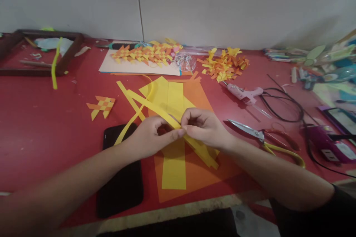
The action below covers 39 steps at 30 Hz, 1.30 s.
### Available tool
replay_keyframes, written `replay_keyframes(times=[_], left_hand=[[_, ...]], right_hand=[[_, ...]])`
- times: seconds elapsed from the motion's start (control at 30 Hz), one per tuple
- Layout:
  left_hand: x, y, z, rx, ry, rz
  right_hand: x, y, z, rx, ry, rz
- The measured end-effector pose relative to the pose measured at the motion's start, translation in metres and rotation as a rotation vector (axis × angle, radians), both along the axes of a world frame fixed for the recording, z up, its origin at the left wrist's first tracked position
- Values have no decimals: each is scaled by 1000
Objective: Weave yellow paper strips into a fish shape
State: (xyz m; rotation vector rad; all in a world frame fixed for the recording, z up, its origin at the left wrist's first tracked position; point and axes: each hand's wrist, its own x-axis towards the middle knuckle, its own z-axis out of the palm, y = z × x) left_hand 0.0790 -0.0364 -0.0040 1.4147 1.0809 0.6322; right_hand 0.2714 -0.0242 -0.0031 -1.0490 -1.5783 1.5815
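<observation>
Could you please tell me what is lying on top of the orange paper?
Yellow paper lies on the orange paper. The left hand, right hand and yellow strip cover part of the middle, so what lies directly beneath them cannot be seen.

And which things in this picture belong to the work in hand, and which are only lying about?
Seem part of the work:
yellow strip, held in the left hand and right hand
yellow paper and orange paper, beneath them
paper fish, same two colours
scissors, glue gun: perhaps

Seem only lying about:
black slab
frame, far left
</observation>
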Motion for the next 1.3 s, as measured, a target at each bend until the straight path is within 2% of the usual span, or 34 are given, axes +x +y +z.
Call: replay_keyframes(times=[0.13, 0.23, 0.33, 0.47, 0.6, 0.73, 0.87, 1.0, 1.07, 1.13, 1.17, 1.23, 1.3], left_hand=[[1, 1, 2, 68, 8, 22], [1, 1, 0, 59, -44, 65], [0, 0, -6, 32, -209, 244], [1, 2, -10, 74, -446, 519], [3, 7, -4, 61, -562, 731], [4, 12, 5, -61, -675, 890], [2, 15, 11, -149, -730, 957], [0, 17, 16, -209, -766, 968], [-1, 16, 16, -247, -767, 932], [0, 11, 13, -259, -717, 794], [1, 8, 10, -243, -670, 690], [2, 2, 5, -240, -481, 337], [3, -4, 3, -220, -271, 40]], right_hand=[[-1, -1, 2, -3, 16, 1], [-2, -1, 2, 15, 15, 5], [-1, 0, 2, 26, 8, 5], [0, 2, 3, 28, 7, -22], [0, 3, 5, 20, -12, -38], [3, 6, 4, -46, -12, -65], [11, 13, -2, -150, 36, -82], [18, 20, -1, -161, 196, -107], [18, 23, 2, -126, 307, -173], [17, 23, 5, -101, 366, -242], [16, 23, 6, -105, 361, -260], [13, 20, 4, -132, 301, -238], [8, 15, 0, -147, 225, -159]])
